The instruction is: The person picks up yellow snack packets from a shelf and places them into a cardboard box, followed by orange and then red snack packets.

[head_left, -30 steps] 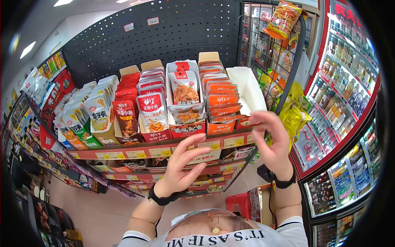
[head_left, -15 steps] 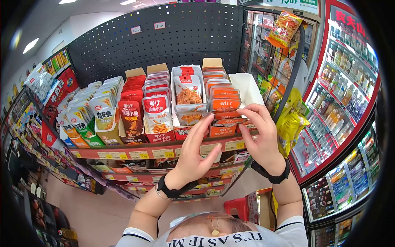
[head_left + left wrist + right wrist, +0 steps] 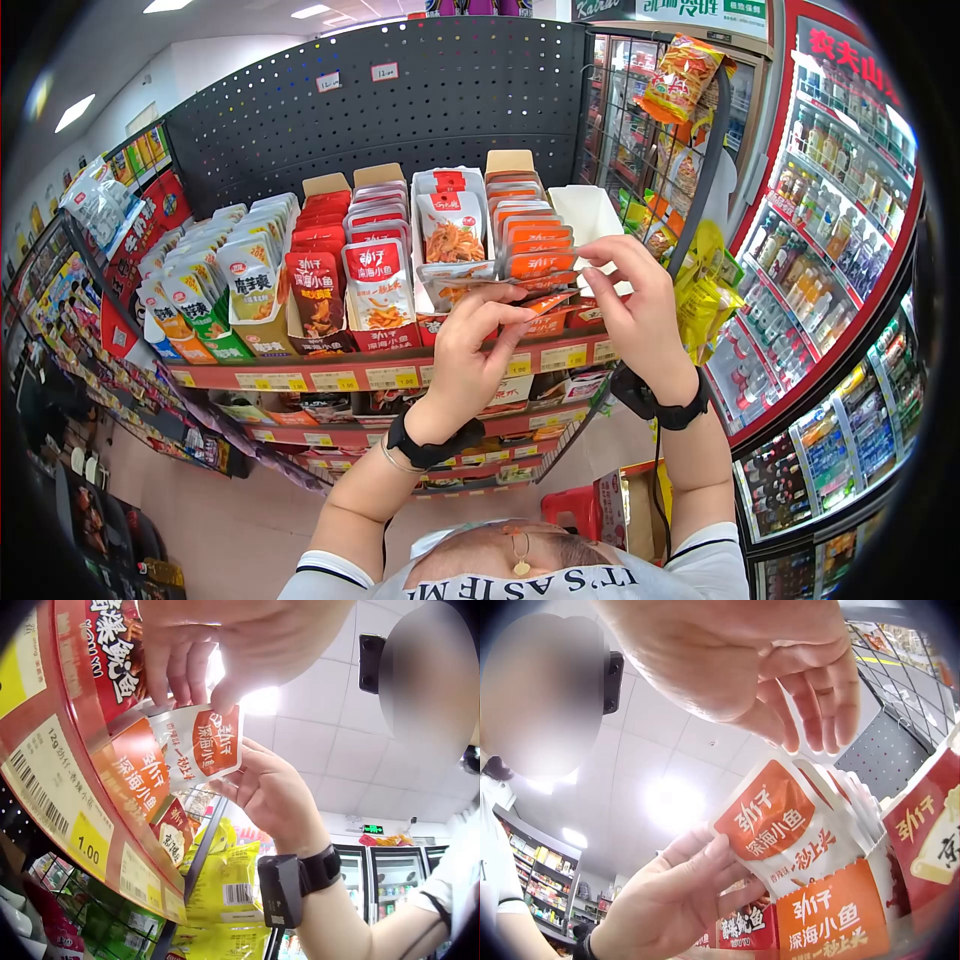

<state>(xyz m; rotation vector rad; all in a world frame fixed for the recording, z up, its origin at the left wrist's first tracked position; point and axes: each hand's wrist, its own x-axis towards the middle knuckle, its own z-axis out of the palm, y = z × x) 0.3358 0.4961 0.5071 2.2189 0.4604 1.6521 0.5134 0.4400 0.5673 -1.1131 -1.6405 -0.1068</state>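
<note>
In the head view, my left hand (image 3: 468, 350) pinches a white-and-orange packet (image 3: 545, 303) tilted at the front of the orange row. The right wrist view shows the left thumb (image 3: 716, 849) on the left edge of this packet (image 3: 776, 817), which leans out above its orange box (image 3: 832, 911). My right hand (image 3: 640, 315) is at the row's right side, fingers bent loosely with nothing between them. Its fingertips hang just above the packet tops in the right wrist view; contact there is unclear. The left wrist view shows the packet (image 3: 196, 746) between both hands.
A white box (image 3: 590, 215) without visible packets stands behind the right hand. More snack boxes line the shelf to the left. Yellow bags (image 3: 705, 300) hang at the right by a metal rack post, before a drinks fridge (image 3: 830, 220). Price labels (image 3: 565, 357) run along the shelf edge.
Both hands have moved forward to the orange row. The left fingers have closed on the front packet, which now tilts toward me. The right hand moved in from the right and stays unclosed.
</note>
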